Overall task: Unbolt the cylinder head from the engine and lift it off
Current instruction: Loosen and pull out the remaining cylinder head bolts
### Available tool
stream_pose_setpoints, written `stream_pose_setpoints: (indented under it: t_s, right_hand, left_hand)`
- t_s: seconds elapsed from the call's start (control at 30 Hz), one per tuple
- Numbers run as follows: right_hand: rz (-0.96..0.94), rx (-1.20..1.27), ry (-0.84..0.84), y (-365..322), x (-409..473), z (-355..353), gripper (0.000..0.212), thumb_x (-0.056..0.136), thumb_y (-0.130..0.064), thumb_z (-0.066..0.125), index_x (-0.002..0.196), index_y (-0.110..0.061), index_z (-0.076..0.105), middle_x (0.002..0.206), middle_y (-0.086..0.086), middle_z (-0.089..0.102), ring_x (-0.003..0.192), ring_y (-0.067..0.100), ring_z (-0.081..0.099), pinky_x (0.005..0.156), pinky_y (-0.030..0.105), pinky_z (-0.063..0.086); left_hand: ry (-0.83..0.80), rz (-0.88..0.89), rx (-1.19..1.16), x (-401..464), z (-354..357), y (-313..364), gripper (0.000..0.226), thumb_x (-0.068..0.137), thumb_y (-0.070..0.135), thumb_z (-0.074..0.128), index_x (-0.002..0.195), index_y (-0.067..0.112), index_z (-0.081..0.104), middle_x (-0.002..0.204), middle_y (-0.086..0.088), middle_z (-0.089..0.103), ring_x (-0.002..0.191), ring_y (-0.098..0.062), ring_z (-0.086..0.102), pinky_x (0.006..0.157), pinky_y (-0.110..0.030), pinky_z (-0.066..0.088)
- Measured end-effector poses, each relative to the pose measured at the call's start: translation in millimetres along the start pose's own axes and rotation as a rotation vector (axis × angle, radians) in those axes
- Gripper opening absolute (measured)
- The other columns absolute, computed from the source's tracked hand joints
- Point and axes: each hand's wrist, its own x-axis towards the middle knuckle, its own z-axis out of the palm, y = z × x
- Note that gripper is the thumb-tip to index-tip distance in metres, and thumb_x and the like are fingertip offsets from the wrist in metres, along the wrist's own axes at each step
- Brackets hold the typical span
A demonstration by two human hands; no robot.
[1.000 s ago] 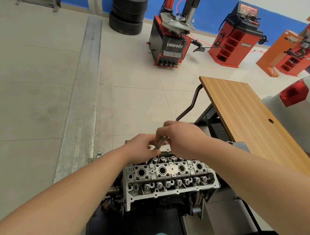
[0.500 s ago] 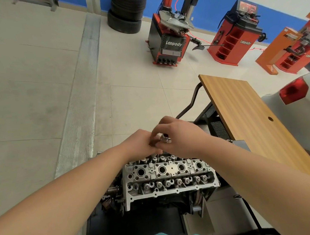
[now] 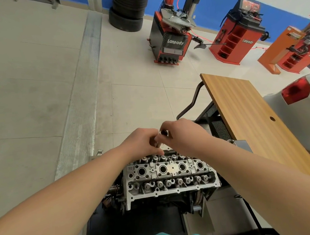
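While both my left hand (image 3: 143,144) and right hand (image 3: 181,135) pinch a slim steel head bolt (image 3: 159,142) above the bare aluminium cylinder head (image 3: 170,173), I judge unbolting underway; next, lift it clear.

Above the cylinder head (image 3: 170,173) both hands crowd the far edge, the left hand (image 3: 141,143) and right hand (image 3: 181,133) pinching a bolt (image 3: 161,138) between them, while the near rows of the head lie uncovered. On the right a wooden table (image 3: 252,119) stands close beside the engine, with a black mesh frame (image 3: 216,123) under it. To the left and beyond lies open tiled floor (image 3: 37,89).
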Motion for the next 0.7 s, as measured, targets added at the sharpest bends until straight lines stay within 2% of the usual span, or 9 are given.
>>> stream_pose_setpoints:
  t_s: [0.07, 0.13, 0.2, 0.3, 0.37, 0.43, 0.5, 0.63, 0.7]
  right_hand:
    - [-0.069, -0.014, -0.031, 1.1, 0.6, -2.3, 0.015, 0.104, -0.033, 0.055, 0.113, -0.029, 0.066, 0.099, -0.005, 0.066, 0.092, 0.023, 0.066, 0.068, 0.037, 0.053]
    - [-0.18, 0.034, -0.094, 2.4, -1.8, -8.4, 0.024, 0.098, -0.013, 0.058, 0.107, -0.032, 0.071, 0.12, -0.011, 0.061, 0.102, 0.018, 0.064, 0.079, 0.041, 0.057]
    - [-0.203, 0.113, -0.096, 2.5, -3.9, -11.6, 0.017, 0.096, -0.024, 0.064, 0.106, -0.034, 0.072, 0.122, -0.015, 0.058, 0.099, 0.014, 0.064, 0.08, 0.038, 0.056]
    - [-0.048, 0.024, -0.043, -1.0, 1.2, -5.2, 0.032, 0.096, -0.058, 0.059, 0.115, -0.033, 0.065, 0.096, -0.011, 0.062, 0.086, 0.016, 0.064, 0.065, 0.033, 0.048]
    - [-0.024, -0.088, -0.027, -2.2, 3.7, -1.8, 0.027, 0.1, -0.051, 0.056, 0.11, -0.028, 0.064, 0.086, -0.006, 0.062, 0.082, 0.023, 0.064, 0.06, 0.033, 0.046]
    - [-0.112, -0.091, -0.034, 0.1, 2.0, -4.1, 0.013, 0.1, -0.029, 0.058, 0.109, -0.03, 0.067, 0.102, -0.006, 0.065, 0.092, 0.023, 0.065, 0.067, 0.036, 0.053]
    - [-0.182, -0.009, -0.088, 3.0, -0.6, -9.6, 0.024, 0.094, -0.014, 0.06, 0.099, -0.034, 0.071, 0.117, -0.015, 0.06, 0.099, 0.016, 0.063, 0.075, 0.04, 0.057]
    - [-0.113, 0.07, -0.075, -1.1, -1.9, -10.4, 0.028, 0.092, -0.056, 0.064, 0.116, -0.042, 0.068, 0.11, -0.013, 0.065, 0.093, 0.011, 0.063, 0.076, 0.036, 0.056]
    - [-0.012, -0.026, -0.072, -3.3, 2.3, -4.9, 0.032, 0.098, -0.057, 0.056, 0.113, -0.031, 0.067, 0.096, -0.005, 0.068, 0.085, 0.02, 0.065, 0.07, 0.036, 0.055]
  left_hand:
    - [-0.043, 0.028, -0.016, -0.2, 2.6, -1.2, 0.03, 0.081, 0.027, 0.089, 0.078, 0.046, 0.066, 0.094, 0.015, 0.072, 0.094, -0.006, 0.068, 0.093, -0.036, 0.058]
    - [-0.089, 0.016, 0.001, -1.3, 3.4, -5.0, 0.033, 0.089, 0.022, 0.079, 0.08, 0.051, 0.065, 0.102, 0.018, 0.075, 0.102, -0.002, 0.068, 0.097, -0.036, 0.056]
    - [-0.093, 0.008, 0.032, -0.3, 3.2, -7.7, 0.031, 0.089, 0.025, 0.081, 0.075, 0.049, 0.065, 0.087, 0.026, 0.072, 0.087, 0.008, 0.066, 0.084, -0.031, 0.053]
    - [-0.061, 0.018, 0.039, 2.5, 3.2, -3.0, 0.027, 0.075, 0.038, 0.093, 0.078, 0.036, 0.066, 0.079, 0.019, 0.068, 0.074, -0.002, 0.062, 0.069, -0.034, 0.052]
    - [-0.09, 0.046, 0.03, 3.1, 3.7, -0.5, 0.029, 0.076, 0.038, 0.093, 0.084, 0.038, 0.065, 0.085, 0.012, 0.069, 0.083, -0.008, 0.065, 0.076, -0.035, 0.056]
    - [-0.142, 0.059, 0.01, 1.6, 3.0, -1.2, 0.027, 0.085, 0.029, 0.084, 0.085, 0.047, 0.064, 0.094, 0.015, 0.07, 0.092, -0.003, 0.066, 0.085, -0.031, 0.056]
    - [-0.149, 0.027, 0.034, 1.5, 0.6, -5.3, 0.027, 0.09, 0.021, 0.074, 0.086, 0.047, 0.067, 0.094, 0.019, 0.073, 0.093, 0.003, 0.067, 0.088, -0.031, 0.057]
    - [-0.13, 0.014, 0.052, 6.5, -1.3, -6.3, 0.021, 0.082, 0.029, 0.084, 0.076, 0.044, 0.07, 0.078, 0.024, 0.071, 0.074, 0.003, 0.066, 0.067, -0.022, 0.047]
    - [-0.114, 0.03, 0.037, 7.4, 2.2, -4.3, 0.024, 0.074, 0.035, 0.092, 0.08, 0.039, 0.07, 0.079, 0.019, 0.069, 0.073, 0.001, 0.063, 0.067, -0.022, 0.048]
